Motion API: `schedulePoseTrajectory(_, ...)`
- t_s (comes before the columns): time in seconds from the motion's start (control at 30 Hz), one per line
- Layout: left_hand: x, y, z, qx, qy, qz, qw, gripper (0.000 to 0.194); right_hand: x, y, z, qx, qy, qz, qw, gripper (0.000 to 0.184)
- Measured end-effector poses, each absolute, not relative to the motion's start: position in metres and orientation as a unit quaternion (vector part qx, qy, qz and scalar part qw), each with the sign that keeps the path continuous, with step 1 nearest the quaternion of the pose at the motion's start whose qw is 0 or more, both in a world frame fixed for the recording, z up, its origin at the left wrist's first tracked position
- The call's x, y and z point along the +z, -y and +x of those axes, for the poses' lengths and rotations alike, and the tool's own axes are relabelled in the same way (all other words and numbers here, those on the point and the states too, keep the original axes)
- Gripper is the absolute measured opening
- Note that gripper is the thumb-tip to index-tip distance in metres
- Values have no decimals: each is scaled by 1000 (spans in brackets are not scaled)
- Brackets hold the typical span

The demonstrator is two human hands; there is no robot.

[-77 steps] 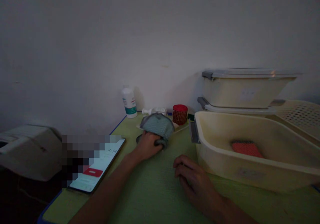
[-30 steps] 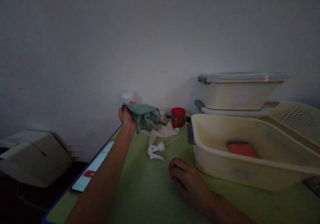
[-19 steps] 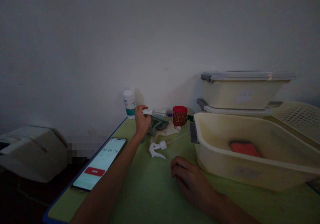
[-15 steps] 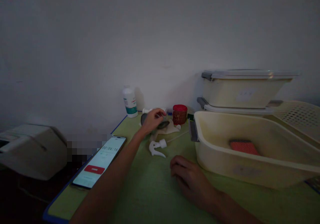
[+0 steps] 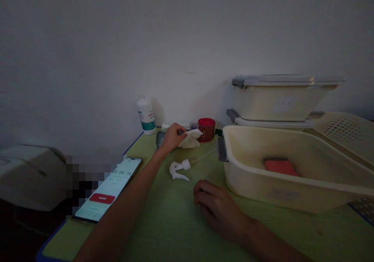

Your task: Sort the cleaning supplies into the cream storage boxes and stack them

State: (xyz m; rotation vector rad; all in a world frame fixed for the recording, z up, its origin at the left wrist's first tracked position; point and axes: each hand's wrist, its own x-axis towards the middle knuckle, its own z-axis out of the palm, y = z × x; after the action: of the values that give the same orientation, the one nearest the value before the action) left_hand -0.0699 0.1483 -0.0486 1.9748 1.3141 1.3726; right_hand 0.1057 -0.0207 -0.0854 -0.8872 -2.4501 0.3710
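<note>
My left hand (image 5: 173, 139) reaches to the far side of the table, its thumb and fingers pinched on a crumpled off-white cloth (image 5: 191, 139). A grey, rounded object (image 5: 159, 139) shows just left of that hand; I cannot make out what it is. Nearer to me lies a white trigger spray head (image 5: 179, 170) on its side, its thin tube pointing right. My right hand (image 5: 214, 205) rests on the tabletop between the spray head and the open cream tub (image 5: 269, 194). Its fingers are curled in, and nothing shows in them.
A pink sponge (image 5: 281, 166) lies inside the tub. Lidded tubs (image 5: 283, 100) are stacked behind it, beside a perforated basket (image 5: 347, 133). A red woven canister (image 5: 206, 130) and a white bottle (image 5: 146, 116) stand at the back. A phone (image 5: 106, 192) lies along the left table edge.
My left hand now pinches the pale cloth with part of it raised, where before it was over the grey object. My right hand stays curled on the table. The view has shifted slightly.
</note>
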Motion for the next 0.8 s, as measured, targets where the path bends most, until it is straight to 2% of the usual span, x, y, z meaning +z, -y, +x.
schedulePoseTrajectory(0.37, 8, -132, -85, 677, -357, 544, 343, 19, -86, 21, 106, 126, 906, -314, 256, 21)
schedulePoseTrajectory(0.53, -8, -142, -101, 599, -479, 561, 311, 9, -87, 20, 106, 131, 906, -314, 253, 22)
schedulePoseTrajectory(0.7, -38, -151, -118, 547, -559, 569, 253, 22, -86, 20, 106, 127, 904, -317, 258, 23)
schedulePoseTrajectory(0.8, -37, -152, -119, 548, -566, 572, 228, 20, -84, 20, 105, 129, 905, -317, 251, 22)
